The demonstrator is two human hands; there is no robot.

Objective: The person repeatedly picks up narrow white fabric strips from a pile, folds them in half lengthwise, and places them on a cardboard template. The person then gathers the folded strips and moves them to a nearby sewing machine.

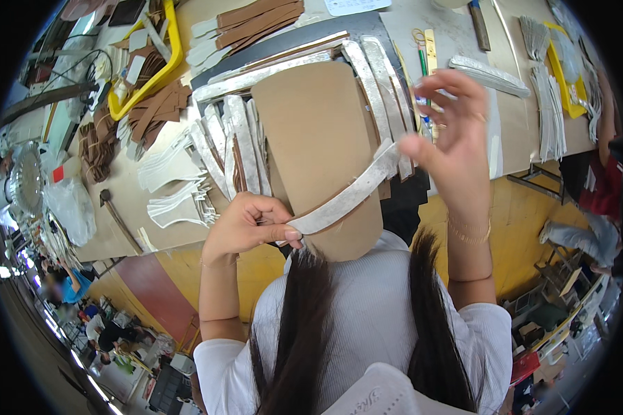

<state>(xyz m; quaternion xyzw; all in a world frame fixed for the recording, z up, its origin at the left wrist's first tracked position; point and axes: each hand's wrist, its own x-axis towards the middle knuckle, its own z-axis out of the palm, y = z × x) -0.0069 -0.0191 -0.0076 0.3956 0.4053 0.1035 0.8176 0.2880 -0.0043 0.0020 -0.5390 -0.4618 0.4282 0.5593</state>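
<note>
My left hand (255,220) pinches the lower left end of a curved strip (346,200), pale grey-white on top with a brown edge. This strip slants up to the right across a long tan board (311,124) with rounded ends. Beside the strip's upper right end, my right hand (453,117) is raised, slightly blurred. Its fingers are curled loosely and apart, with nothing visible between them. More pale strips (246,145) fan out left of the board, and others (377,90) lie along its right side.
Brown leather-like pieces (159,111) and a yellow tray (175,62) are at the left, near a hammer (121,221). Pale pieces (176,200) lie closer. Scissors (418,36), a bundle of white strips (490,75) and another yellow tray (564,76) are at the right.
</note>
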